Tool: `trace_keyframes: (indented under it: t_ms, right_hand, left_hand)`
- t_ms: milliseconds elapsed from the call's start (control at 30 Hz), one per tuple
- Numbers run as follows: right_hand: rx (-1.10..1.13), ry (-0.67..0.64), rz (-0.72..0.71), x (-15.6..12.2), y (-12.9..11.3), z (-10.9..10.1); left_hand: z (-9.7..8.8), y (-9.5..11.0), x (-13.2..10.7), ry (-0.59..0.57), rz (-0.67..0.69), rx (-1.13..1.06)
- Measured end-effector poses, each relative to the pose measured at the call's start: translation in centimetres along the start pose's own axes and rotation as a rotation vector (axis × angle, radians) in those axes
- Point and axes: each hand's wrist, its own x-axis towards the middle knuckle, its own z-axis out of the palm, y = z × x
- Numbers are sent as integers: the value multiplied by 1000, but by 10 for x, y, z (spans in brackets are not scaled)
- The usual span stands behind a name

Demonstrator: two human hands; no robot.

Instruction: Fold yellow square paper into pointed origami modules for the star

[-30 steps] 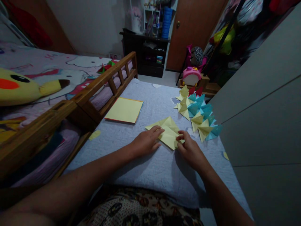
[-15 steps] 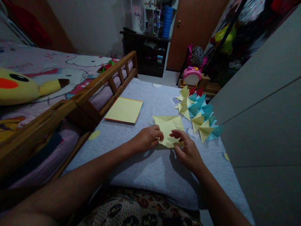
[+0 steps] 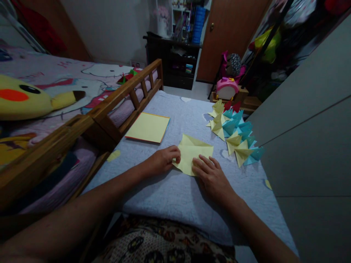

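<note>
A creased yellow sheet of origami paper lies on the blue-grey bedding between my hands. Its far edge is bent over, with a flap showing at the top. My left hand has its fingers curled and pinches the sheet's left corner. Laid flat over the lower right of the sheet is my right hand, fingers stretched out and palm down. To the left, apart from my hands, rests a stack of square paper with a yellow sheet on top.
Folded paper pieces in yellow, light blue and red stand in a cluster at the right. A wooden bed rail runs along the left, with a yellow plush toy beyond it. A pale cabinet flanks the right side.
The yellow sheet has turned, and its far edge is now bent over. My left hand moved left to a corner; my right hand went from raised, curled fingers to lying flat on the paper.
</note>
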Motion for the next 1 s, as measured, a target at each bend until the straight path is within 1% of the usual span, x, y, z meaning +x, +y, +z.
trace_keyframes:
  t_ms: [100,167,233,333,433,567,667,800,867,1000]
  right_hand:
    - [1,27,-32,1,-1,5]
    - [2,43,-45,2,-2,6]
    - [11,48,-51,3,-2,5]
    - [54,34,-58,6,-4,1]
    - [149,-1,-44,12,-5,-5]
    - [310,-15,-4,18,1,-11]
    - [416,5,20,20,7,-12]
    - [484,25,31,18,12,-8]
    - [519,36,48,16,13,-7]
    - [592,62,114,11,14,-5]
  left_hand:
    - [1,3,-5,71,50,302]
    - [0,10,-10,91,93,467]
    - [0,17,-16,73,127,563]
    - [0,26,-24,74,134,625]
    - [0,28,-30,81,101,654]
    - [-1,24,-35,89,34,654]
    - [0,23,-36,127,-11,565]
    - [3,20,-33,167,-24,395]
    - [4,18,-32,179,-23,370]
    - [5,16,-31,184,-50,392]
